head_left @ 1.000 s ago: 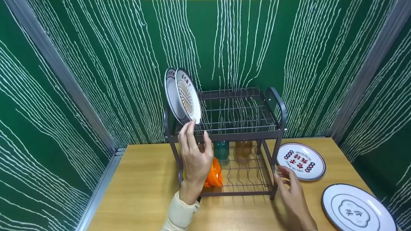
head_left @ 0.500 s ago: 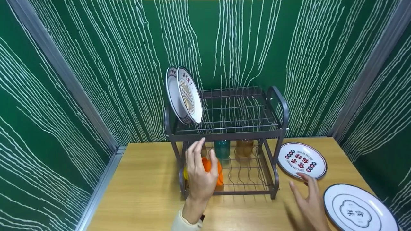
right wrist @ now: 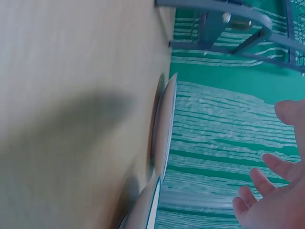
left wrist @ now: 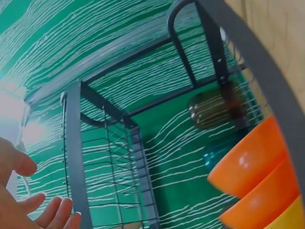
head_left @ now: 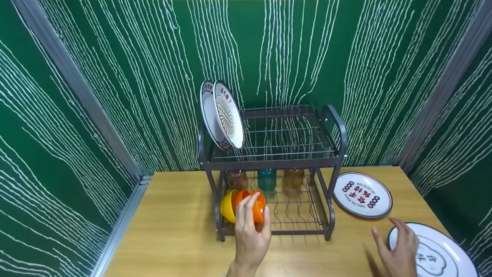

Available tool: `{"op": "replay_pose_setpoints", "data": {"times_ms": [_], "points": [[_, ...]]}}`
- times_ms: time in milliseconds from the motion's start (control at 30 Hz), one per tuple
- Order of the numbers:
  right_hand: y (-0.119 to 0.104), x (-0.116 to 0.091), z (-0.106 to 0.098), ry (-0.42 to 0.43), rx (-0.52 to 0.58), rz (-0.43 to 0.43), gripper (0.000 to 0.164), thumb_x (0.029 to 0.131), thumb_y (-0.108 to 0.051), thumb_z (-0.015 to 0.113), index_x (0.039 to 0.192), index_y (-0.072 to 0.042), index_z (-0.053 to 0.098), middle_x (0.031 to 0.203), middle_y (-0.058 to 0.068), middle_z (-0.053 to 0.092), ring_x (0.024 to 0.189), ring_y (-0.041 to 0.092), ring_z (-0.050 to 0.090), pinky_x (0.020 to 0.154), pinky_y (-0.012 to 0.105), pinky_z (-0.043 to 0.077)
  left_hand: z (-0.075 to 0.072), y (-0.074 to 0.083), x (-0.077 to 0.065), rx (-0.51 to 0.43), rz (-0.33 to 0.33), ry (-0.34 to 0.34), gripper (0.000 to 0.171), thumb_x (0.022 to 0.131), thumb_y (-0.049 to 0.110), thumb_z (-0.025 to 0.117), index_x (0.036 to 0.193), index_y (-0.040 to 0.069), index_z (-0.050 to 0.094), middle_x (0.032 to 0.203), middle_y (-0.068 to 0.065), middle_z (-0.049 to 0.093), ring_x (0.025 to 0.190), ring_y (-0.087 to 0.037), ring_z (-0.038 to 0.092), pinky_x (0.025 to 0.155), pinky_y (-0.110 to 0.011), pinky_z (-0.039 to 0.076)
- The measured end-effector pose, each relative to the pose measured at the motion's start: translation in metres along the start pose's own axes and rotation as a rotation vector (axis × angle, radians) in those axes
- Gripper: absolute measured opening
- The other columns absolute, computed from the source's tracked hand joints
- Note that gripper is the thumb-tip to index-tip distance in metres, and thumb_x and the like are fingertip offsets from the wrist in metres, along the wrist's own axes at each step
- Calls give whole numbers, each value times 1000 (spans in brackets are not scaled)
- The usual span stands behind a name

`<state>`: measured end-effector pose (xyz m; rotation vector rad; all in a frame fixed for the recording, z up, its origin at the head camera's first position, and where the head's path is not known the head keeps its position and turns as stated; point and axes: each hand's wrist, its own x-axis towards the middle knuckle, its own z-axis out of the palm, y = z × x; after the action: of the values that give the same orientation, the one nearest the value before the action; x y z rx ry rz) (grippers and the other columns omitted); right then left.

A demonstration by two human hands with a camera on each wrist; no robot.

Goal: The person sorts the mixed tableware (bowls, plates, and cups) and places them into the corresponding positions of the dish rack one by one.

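Observation:
My left hand is in front of the two-tier dish rack, fingers loosely bent and holding nothing. In the head view it overlaps the orange bowls on the lower tier; the left wrist view has it apart from these bowls. A yellow bowl stands left of them. My right hand, empty with fingers relaxed, hovers at the left edge of the large white plate. Beyond it lies a smaller plate with red characters. Two plates lean upright at the upper tier's left end.
At the back of the lower tier stand a brown cup, a teal cup and an amber cup. The rack stands on a wooden table, with green patterned walls behind and on both sides.
My left hand has come down from the leaning plates to in front of the bowls. My right hand has left the rack's right leg and moved right to the large plate.

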<state>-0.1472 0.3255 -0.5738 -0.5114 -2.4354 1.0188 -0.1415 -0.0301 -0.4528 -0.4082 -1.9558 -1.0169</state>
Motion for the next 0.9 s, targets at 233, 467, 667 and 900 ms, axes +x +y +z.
{"op": "replay_pose_setpoints", "data": {"times_ms": [233,467,667,900], "points": [[21,7,-16,-8,-91,154,72,91,-40,60,144,-2,30,150,25,16,135,43,13,109,61,16,1,0,-23,31,-41,-46,40,87,12,67,126,11,55,116,-4,56,104,-11,54,85,-25,52],[41,8,-25,-39,-222,299,86,88,-49,58,148,-3,18,154,21,-2,138,43,-1,111,62,5,9,-2,-50,31,-63,-1,43,84,10,70,125,13,56,114,2,56,100,-10,56,85,-22,50],[54,12,-35,-80,-323,455,96,86,-54,55,150,-4,4,152,24,-11,138,43,-5,110,63,8,21,-6,-74,-31,-24,43,42,82,10,71,122,14,58,109,6,57,92,-11,59,80,-22,50],[77,13,-50,-128,-393,646,100,89,-51,50,147,-7,-18,149,23,-29,136,49,-9,110,64,8,28,-8,-98,-52,-60,55,40,77,6,73,115,11,62,101,9,58,85,-8,59,76,-16,48]]}}
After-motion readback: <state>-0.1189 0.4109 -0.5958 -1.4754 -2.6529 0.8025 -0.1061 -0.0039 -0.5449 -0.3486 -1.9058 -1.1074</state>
